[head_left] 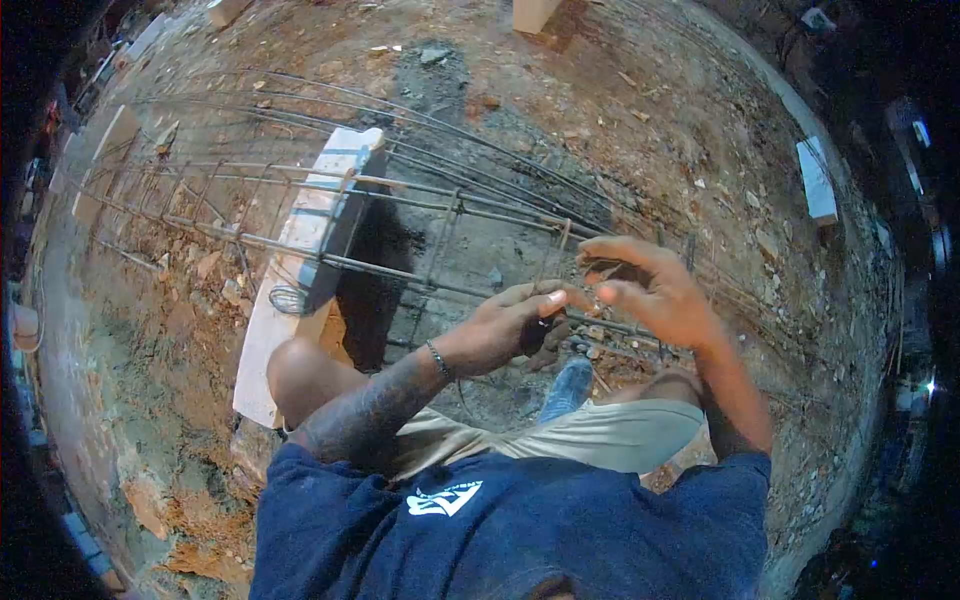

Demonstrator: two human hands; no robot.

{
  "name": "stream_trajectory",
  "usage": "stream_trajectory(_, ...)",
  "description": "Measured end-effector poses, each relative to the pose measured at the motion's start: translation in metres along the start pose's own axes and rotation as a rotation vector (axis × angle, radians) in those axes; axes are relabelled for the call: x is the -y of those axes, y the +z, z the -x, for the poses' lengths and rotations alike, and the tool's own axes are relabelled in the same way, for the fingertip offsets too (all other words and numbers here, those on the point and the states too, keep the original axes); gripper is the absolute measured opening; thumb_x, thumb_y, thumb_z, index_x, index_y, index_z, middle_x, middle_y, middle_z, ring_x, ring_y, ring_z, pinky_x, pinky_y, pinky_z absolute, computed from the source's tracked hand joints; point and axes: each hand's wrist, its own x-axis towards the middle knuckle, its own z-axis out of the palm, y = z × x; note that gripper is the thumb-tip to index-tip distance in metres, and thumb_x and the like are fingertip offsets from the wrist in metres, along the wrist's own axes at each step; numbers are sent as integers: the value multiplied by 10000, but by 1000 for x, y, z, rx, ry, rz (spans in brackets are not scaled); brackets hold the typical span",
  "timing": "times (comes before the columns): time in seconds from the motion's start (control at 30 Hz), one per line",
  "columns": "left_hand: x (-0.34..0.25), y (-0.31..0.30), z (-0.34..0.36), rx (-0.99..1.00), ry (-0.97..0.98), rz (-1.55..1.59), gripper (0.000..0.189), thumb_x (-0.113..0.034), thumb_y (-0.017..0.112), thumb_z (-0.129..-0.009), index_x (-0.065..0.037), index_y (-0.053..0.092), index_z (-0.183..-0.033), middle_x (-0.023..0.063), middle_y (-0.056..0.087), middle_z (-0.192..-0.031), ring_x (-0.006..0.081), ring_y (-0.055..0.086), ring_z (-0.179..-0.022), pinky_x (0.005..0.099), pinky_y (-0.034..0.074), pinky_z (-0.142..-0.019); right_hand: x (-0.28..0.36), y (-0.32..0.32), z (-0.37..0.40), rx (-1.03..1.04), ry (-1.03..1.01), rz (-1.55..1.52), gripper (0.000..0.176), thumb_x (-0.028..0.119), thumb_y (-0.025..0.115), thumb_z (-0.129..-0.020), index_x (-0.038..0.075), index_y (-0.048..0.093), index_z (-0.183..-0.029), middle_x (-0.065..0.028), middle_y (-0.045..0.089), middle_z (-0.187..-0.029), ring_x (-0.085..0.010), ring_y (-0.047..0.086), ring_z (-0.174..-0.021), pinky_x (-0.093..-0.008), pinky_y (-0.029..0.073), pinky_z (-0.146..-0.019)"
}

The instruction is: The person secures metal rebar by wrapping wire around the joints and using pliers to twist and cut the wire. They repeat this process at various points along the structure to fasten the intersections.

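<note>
My left hand [525, 318], with a bracelet at the wrist, is over the near bars of a rebar cage [440, 285]. Its thumb presses against the index finger, and whatever is in the pinch is too small to make out. Just right of it, my right hand [655, 292] hovers with bent fingers and the thumb apart from them. Thin stirrups [455, 215] cross the long bars. The cage passes over a pale block [310, 215], where a small coil of thin wire [288, 300] lies.
Loose long bars [470, 140] stretch behind the cage. More pale blocks stand at the left [105, 160], the top [535, 12] and the right [817, 180]. Rubble and broken stones cover the dirt ground [680, 130]. My shoe [567, 388] is under the cage's near side.
</note>
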Motion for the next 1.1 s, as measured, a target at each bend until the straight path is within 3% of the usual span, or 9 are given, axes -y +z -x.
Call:
stream_trajectory(0.17,-17,-18,36,-217,62,29,349,-318,375,-971,-46,465,-1170,89,560,-730,167,554,-635,270,438,-563,26,44,-46,-44,24,-128,302,254,584,-883,-27,643,-975,-80,665,-862,-141,612,-782,-284,489,-736)
stream_trajectory(0.3,-37,-46,59,-283,487,-239,298,-284,387,-972,-31,508,-1073,74,578,-877,162,553,-836,306,435,-773,50,56,-77,-10,144,-212,278,227,598,-874,-34,633,-963,-115,665,-838,-132,616,-705,-275,505,-663)
stream_trajectory(0.47,-60,-74,77,-234,692,472,238,-262,398,-975,-62,518,-1016,40,556,-924,166,554,-841,322,500,-750,61,55,-101,46,34,-521,280,271,617,-862,3,601,-941,-104,650,-831,-185,620,-777,-296,493,-704)
stream_trajectory(0.63,-59,-81,78,-182,460,493,268,-264,498,-935,-50,511,-1096,57,557,-975,189,562,-920,322,486,-813,79,61,-96,10,92,-747,295,319,680,-803,77,521,-859,-24,583,-701,-208,592,-741,-351,456,-684)
stream_trajectory(0.73,-58,-68,77,-742,748,-773,483,-258,635,-813,3,483,-1191,117,513,-1179,272,457,-1145,351,322,-996,68,56,-81,-30,169,-846,292,294,658,-825,61,509,-917,-31,560,-686,-192,588,-661,-331,478,-626)
stream_trajectory(0.77,-57,-67,80,-729,721,-785,483,-258,635,-813,3,483,-1191,117,513,-1179,272,457,-1145,351,322,-996,58,60,-72,-50,183,-892,288,276,632,-849,34,527,-964,-52,573,-716,-197,600,-655,-318,501,-598)
stream_trajectory(0.83,-63,-69,77,-105,937,-1024,486,-293,631,-811,11,494,-1165,139,498,-1193,273,428,-1164,347,298,-1013,41,63,-66,-96,146,-958,264,269,629,-853,45,525,-948,-46,575,-720,-178,595,-634,-301,499,-582)
stream_trajectory(0.97,-39,-48,61,-5,794,-1151,406,-399,515,-877,-9,570,-979,107,581,-998,263,529,-1010,353,397,-882,32,67,-73,-289,201,-1084,204,254,624,-858,81,522,-897,-26,578,-730,-135,589,-618,-265,490,-563)
stream_trajectory(1.1,-20,-34,32,-237,592,-616,421,-404,445,-939,-39,463,-731,23,445,-696,143,411,-614,275,336,-561,14,42,-83,-436,110,-1000,161,231,609,-870,97,523,-892,-27,602,-785,-133,612,-660,-254,466,-536)
